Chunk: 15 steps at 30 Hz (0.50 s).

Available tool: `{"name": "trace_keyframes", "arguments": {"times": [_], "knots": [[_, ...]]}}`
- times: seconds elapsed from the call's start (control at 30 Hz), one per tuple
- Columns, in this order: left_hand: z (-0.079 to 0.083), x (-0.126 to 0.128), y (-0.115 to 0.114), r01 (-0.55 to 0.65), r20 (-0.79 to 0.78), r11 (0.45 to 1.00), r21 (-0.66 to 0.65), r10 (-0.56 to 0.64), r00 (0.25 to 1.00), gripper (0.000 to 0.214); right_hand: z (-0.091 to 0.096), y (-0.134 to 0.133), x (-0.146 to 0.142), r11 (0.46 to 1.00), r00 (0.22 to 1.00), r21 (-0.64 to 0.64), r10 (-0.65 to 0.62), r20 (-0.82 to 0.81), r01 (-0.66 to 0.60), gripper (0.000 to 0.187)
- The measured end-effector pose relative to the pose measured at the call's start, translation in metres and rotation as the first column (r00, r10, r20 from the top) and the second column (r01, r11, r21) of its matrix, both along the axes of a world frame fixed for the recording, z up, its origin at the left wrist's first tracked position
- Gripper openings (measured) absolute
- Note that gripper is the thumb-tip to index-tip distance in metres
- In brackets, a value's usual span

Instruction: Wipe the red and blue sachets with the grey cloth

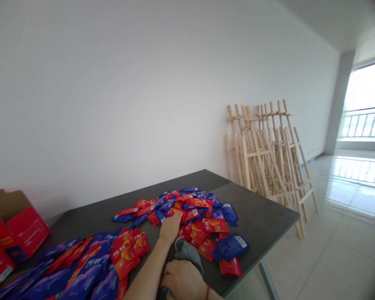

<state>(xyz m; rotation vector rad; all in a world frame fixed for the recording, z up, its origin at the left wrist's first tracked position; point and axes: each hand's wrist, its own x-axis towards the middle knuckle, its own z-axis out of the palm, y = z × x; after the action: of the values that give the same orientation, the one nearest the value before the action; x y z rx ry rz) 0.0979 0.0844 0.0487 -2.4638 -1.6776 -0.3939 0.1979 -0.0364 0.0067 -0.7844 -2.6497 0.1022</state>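
My left hand (171, 227) reaches onto the near side of a heap of red and blue packets (203, 203). Its fingers rest on the packets, their tips partly out of sight, and no packet shows lifted in it. Closer to me, my right hand (183, 280) is closed around a bunched grey cloth (189, 253) at the table's near side; a red band circles that wrist. The cloth's upper end meets the heap's near edge. To the left lies a second spread of overlapping packets (90, 266), red and blue too.
Open red cardboard boxes (28, 225) stand at the far left. The dark table (253, 204) has its right corner near the heap. Several wooden easels (262, 154) lean together by the white wall (128, 104). A railing (365, 123) shows at the window.
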Motion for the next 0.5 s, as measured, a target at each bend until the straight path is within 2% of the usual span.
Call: {"name": "trace_keyframes", "arguments": {"times": [0.1, 0.2, 0.5], "knots": [[0.002, -0.001, -0.002, 0.013, 0.040, 1.000, -0.008, -0.013, 0.999, 0.044, -0.001, 0.000, 0.000, 1.000, 1.000, -0.006, 0.002, -0.031, -0.002, 0.022], [0.002, -0.010, -0.014, 0.012, 0.110, 1.000, -0.013, -0.010, 0.994, 0.042, 0.000, -0.002, 0.003, 0.999, 0.998, -0.034, 0.004, -0.069, -0.006, 0.025], [-0.006, -0.051, -0.083, 0.019, 0.416, 1.000, 0.003, -0.019, 0.909, 0.036, -0.001, -0.008, 0.010, 0.993, 0.962, -0.099, 0.035, -0.272, -0.064, 0.031]]}}
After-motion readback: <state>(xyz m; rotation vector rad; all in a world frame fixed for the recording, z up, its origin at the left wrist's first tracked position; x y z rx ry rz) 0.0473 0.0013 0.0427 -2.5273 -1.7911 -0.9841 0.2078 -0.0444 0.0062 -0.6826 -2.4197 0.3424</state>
